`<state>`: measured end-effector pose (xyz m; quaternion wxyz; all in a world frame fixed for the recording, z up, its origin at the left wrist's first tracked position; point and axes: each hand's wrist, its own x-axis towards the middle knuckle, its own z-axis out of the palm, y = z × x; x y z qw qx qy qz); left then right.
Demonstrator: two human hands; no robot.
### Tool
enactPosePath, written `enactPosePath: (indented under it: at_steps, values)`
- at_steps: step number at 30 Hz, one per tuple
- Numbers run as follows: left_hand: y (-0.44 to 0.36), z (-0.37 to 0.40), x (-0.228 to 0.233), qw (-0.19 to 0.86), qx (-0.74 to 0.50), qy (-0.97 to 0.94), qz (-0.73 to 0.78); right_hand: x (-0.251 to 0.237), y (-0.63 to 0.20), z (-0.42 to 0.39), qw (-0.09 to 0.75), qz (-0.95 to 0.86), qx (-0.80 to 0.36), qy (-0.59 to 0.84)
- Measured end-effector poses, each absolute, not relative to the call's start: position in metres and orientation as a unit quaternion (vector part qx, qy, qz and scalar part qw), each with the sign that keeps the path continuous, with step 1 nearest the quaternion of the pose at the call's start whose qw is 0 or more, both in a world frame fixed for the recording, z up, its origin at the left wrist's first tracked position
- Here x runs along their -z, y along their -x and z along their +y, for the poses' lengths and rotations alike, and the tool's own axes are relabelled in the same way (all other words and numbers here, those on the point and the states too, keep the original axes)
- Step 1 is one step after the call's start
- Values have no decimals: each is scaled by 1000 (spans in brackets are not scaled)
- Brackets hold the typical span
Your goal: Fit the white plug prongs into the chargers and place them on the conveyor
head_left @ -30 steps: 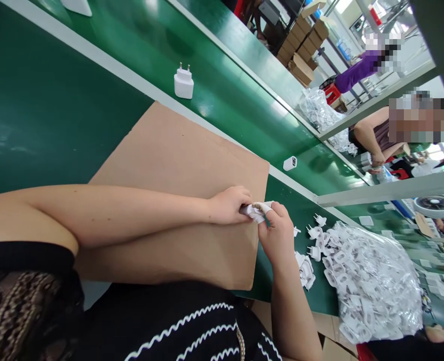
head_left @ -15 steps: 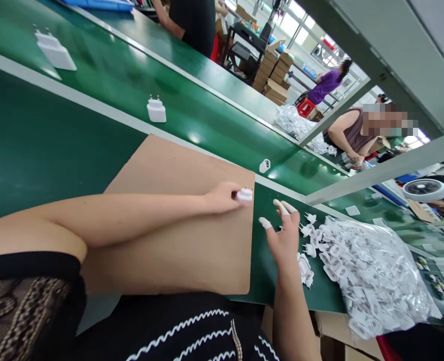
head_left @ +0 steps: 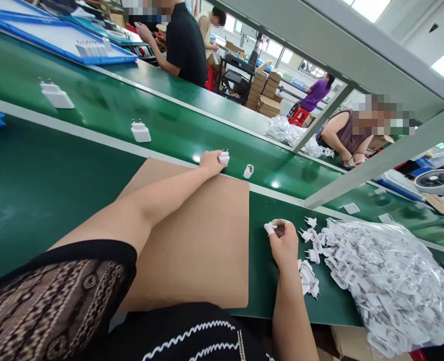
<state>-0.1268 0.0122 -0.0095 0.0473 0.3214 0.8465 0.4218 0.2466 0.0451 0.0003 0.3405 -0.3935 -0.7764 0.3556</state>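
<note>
My left hand [head_left: 210, 163] is stretched out over the green conveyor strip, past the far edge of a brown cardboard sheet [head_left: 195, 240]. Its fingers are closed on a white plug charger [head_left: 224, 157] whose two pins point up. Just right of it, a white charger [head_left: 248, 171] lies with its socket end showing. My right hand [head_left: 285, 244], with white covers on its fingertips, is curled with thumb and finger brought together above the green table. Whatever may be between those fingertips is too small to make out. Loose white plug parts [head_left: 308, 278] lie right beside this hand.
A clear plastic bag [head_left: 398, 276] full of white plug parts sits at the right. More chargers [head_left: 141, 132] stand on the strip to the left. A metal post [head_left: 380, 155] slants across the right side. Blue trays [head_left: 109, 57] and several people are beyond.
My left hand has moved forward and left with the charger, from above the cardboard to the strip. My right hand's fingers, spread before, have closed together. The view has shifted.
</note>
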Motion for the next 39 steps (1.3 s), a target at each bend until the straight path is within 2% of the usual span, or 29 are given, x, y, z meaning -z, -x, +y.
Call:
enactPosePath:
  at_steps: [4, 7, 10, 15, 20, 25, 29, 33, 39]
  values:
    - [93, 14, 3, -90, -415, -377, 823, -10, -235, 34, 364, -645, -561, 369]
    - [71, 31, 1, -7, -379, -457, 804, -16, -230, 28, 352, -552, -676, 337]
    - [62, 52, 1, 88, -358, -420, 830, -21, -229, 26, 331, -519, -716, 329]
    - [42, 43, -1, 118, -376, -480, 784, -26, -234, 21, 325, -543, -699, 332]
    - [-3, -35, 7, 125, -426, -637, 629, -30, -235, 14, 325, -593, -668, 310]
    - [-36, -94, 22, 184, -448, -654, 582, -25, -232, 11, 278, -647, -649, 289]
    - [-39, -98, 32, 197, -496, -604, 591, -22, -228, 11, 299, -697, -585, 286]
    - [-34, -94, 35, 213, -492, -619, 574, -30, -225, 10, 298, -745, -483, 351]
    - [-32, -94, 34, 222, -493, -617, 571, -45, -219, 11, 236, -733, -505, 391]
